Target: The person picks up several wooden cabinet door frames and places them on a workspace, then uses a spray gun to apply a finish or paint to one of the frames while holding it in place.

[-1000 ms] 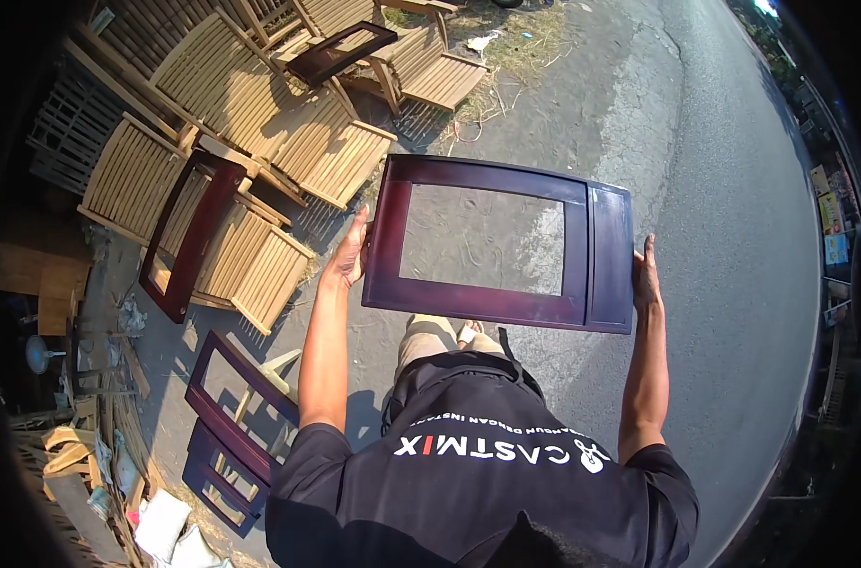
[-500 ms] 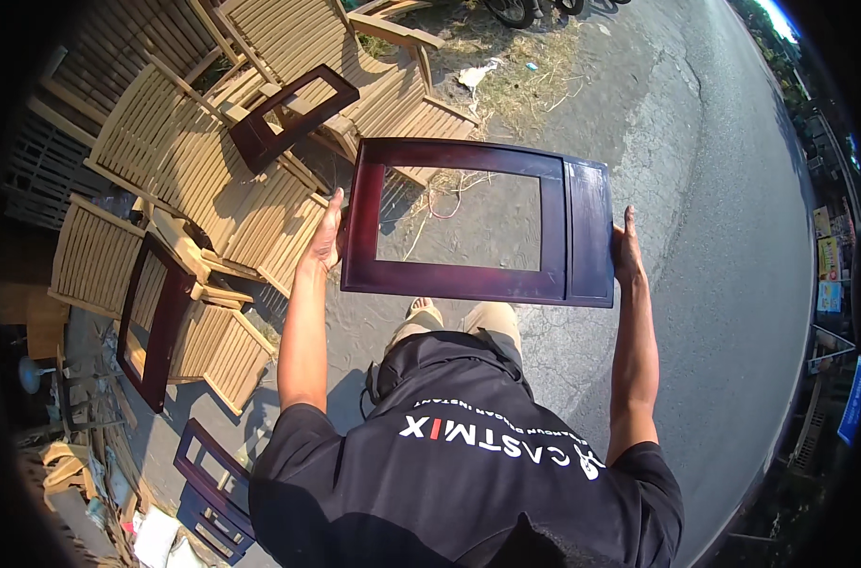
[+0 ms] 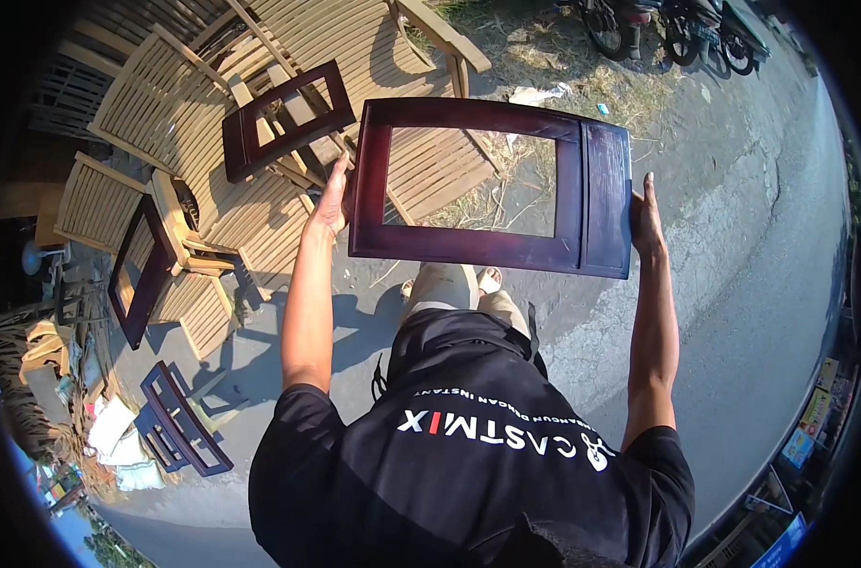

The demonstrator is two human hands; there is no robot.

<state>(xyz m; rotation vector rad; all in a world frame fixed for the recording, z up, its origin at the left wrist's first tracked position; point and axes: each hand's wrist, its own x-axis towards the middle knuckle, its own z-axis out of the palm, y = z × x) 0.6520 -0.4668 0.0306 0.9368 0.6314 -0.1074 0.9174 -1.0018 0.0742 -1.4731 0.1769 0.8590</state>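
A dark reddish-brown wooden frame (image 3: pixel 604 204) with a rectangular opening is held up in front of me, level and above the ground. My left hand (image 3: pixel 332 201) grips its left short side, thumb pointing up. At the opposite short side, my right hand (image 3: pixel 647 225) is closed on the edge, its fingers partly hidden behind the wood. Through the opening I see chair slats and dry grass. A similar dark frame (image 3: pixel 242 156) leans on a slatted chair to the left. Another frame (image 3: pixel 161 257) rests against a chair lower down.
Pale slatted wooden chairs (image 3: pixel 156 90) crowd the left side. More dark frame pieces (image 3: pixel 218 465) stand on the ground at lower left, near white sacks (image 3: pixel 113 426). Motorcycles (image 3: pixel 681 43) are parked at the far right, beside a paved road (image 3: pixel 733 312).
Both hands still hold the frame, which now sits higher in view. The view has shifted, bringing more of the motorcycles in at the top and more ground at lower left.
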